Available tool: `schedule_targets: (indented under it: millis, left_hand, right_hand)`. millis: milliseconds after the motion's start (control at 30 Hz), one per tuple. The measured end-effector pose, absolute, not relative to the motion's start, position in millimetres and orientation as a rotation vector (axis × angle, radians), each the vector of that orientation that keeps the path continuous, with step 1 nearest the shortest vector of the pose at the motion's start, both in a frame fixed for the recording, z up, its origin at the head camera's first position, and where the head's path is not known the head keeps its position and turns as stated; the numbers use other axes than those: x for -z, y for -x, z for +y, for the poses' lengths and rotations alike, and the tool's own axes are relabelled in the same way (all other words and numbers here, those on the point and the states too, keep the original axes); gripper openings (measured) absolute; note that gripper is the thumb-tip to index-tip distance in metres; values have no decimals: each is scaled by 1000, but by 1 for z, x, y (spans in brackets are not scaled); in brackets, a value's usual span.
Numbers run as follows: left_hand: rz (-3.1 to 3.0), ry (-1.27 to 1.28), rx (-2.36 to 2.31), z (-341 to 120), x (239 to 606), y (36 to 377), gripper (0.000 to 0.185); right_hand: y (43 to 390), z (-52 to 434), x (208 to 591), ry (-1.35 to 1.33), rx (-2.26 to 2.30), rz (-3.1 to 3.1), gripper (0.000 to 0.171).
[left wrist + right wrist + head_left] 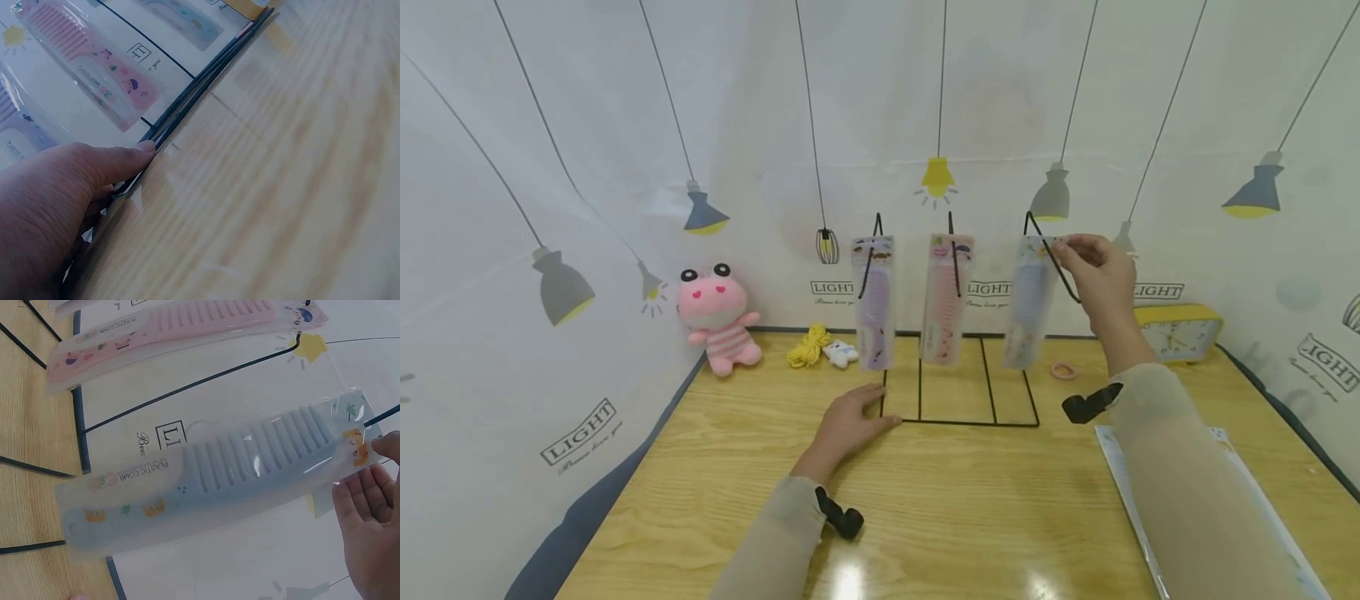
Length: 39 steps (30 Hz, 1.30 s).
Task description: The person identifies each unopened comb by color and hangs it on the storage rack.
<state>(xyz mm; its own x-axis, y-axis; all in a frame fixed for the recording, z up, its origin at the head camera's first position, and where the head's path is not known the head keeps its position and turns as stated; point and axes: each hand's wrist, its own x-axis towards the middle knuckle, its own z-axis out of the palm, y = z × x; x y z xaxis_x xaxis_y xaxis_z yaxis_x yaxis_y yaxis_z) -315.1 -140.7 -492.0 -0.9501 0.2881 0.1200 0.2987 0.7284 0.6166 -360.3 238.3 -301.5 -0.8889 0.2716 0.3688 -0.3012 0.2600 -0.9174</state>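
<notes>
A black wire display rack point(973, 422) stands on the table, with packaged combs hanging from its hooks. On the left is a purple comb point(874, 308), in the middle a pink comb point(947, 308), and on the right a blue comb point(1028, 304). My right hand point(1099, 271) pinches the top corner of the blue comb's clear package, also close up in the right wrist view; a hook passes through this package. My left hand point(848, 421) holds the front left corner of the rack's base, the thumb on the front bar in the left wrist view.
A pink plush toy point(718, 321) sits at the back left, near a yellow cord bundle point(809, 346) and a small white figure point(840, 353). At the right are a pink ring point(1063, 370), a yellow clock point(1180, 333) and a flat white packet point(1123, 492), partly under my right arm.
</notes>
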Motion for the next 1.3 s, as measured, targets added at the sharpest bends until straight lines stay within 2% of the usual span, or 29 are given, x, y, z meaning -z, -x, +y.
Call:
schedule_targets:
  millis: [167,533,833,1033,1300]
  left_hand:
    - [-2897,506,1039,-140,493,316,72]
    - [-2896,510,1034,-138,495,318,74]
    - [-2900,493,1026,-139,496,316,73]
    - [-2910,483,1012,-142,496,317,74]
    - [-2899,498,1005,-140,495,317,74]
  right_hand:
    - [355,240,303,37,-1595,-2093,48]
    - [344,258,311,19,-1545,-2069,43]
    - [318,270,323,-2,-1664,-2068,42]
    - [302,281,348,0,-1869,-1945,36]
    - [277,303,388,95,-1766,-2077,33]
